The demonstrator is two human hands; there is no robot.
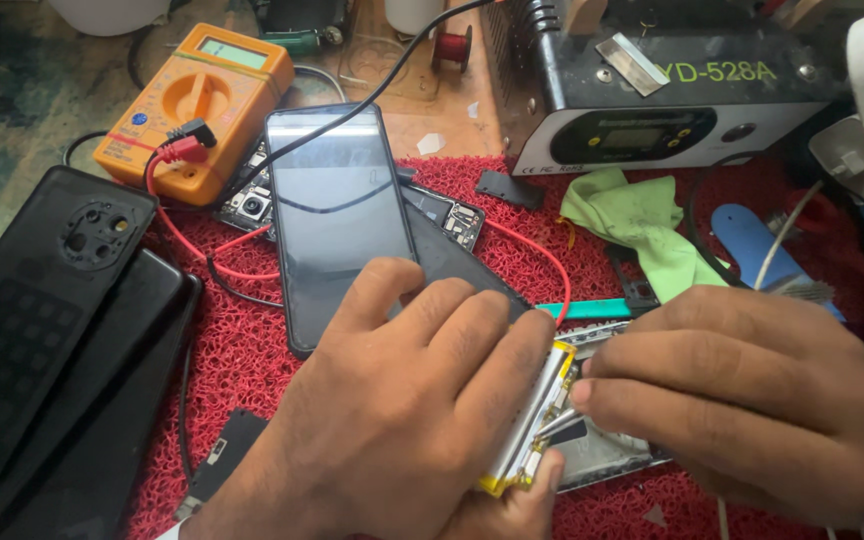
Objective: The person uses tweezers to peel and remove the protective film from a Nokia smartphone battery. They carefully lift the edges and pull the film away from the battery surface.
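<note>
My left hand point(407, 400) grips a thin silver phone battery point(532, 420) with a yellow edge, tilting it up on its side above an opened phone frame point(602, 455) on the red mat. My right hand point(752, 400) is closed on a slim metal tool, its tip point(552, 425) touching the battery's edge. Most of the tool is hidden inside the fist. A black phone point(342, 215) with a dark screen lies just beyond my left fingers.
An orange multimeter point(197, 105) with red and black leads sits at the back left. A black and white bench power unit point(652, 90) stands at the back right. Two black phone back covers point(42, 300) lie left; a green cloth point(642, 225) and a blue pry tool point(752, 240) lie right.
</note>
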